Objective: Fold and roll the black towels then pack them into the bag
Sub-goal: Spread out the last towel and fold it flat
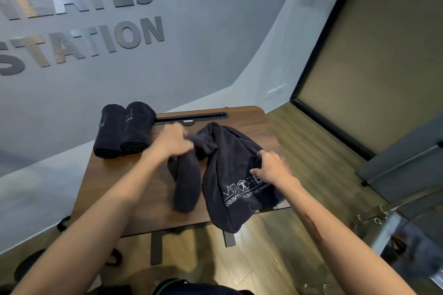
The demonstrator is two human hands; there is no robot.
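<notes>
Currently left hand [176, 141] and right hand [269, 166] each grip the bunched black towel [230, 175], mid-table [115, 184], near edge overhanging. Spread it flat before folding; two rolled towels [124, 130] sit far left.

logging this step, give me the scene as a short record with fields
surface: wooden table
rolled towels: two, side by side at the far left corner
loose towel: crumpled, printed end hanging over the near edge
left hand: grips the loose towel's bunched far part
right hand: holds its right side
bag: cannot tell
</notes>
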